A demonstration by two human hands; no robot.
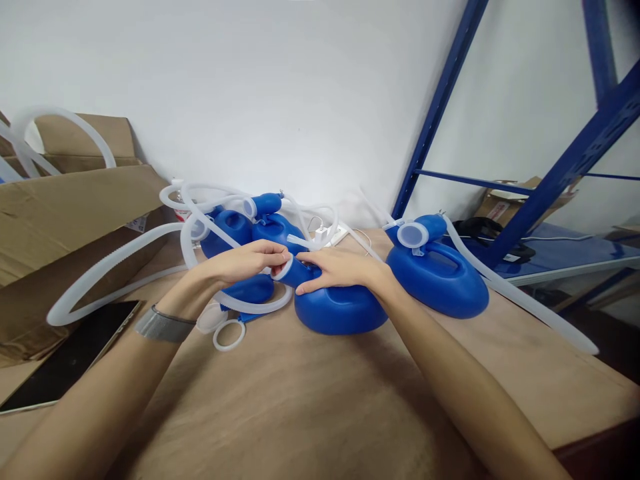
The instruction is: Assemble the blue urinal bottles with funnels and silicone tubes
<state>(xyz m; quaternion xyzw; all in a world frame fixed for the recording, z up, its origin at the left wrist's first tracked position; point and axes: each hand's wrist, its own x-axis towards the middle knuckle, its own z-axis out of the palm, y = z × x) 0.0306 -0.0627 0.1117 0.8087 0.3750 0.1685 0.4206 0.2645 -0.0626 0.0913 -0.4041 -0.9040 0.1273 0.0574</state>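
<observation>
A blue plastic urinal bottle (343,313) lies on the wooden table in front of me, its neck pointing left. My right hand (340,268) is closed around the neck from above, thumb on the near side. At the mouth, the fingers of my left hand (255,259) pinch the white rim (285,268); the fingertips are partly hidden inside the opening. Below my left wrist are a loose white ring (229,335) and a blue part (250,289). A clear corrugated hose (265,308) curls past that wrist.
Another urinal bottle (435,280) with a hose stands to the right. More blue bottles (275,229) and tangled hoses are behind my hands, near a white power strip (336,235). At left are a cardboard box (75,207) and a dark tablet (75,353). A blue metal rack (440,100) rises at right.
</observation>
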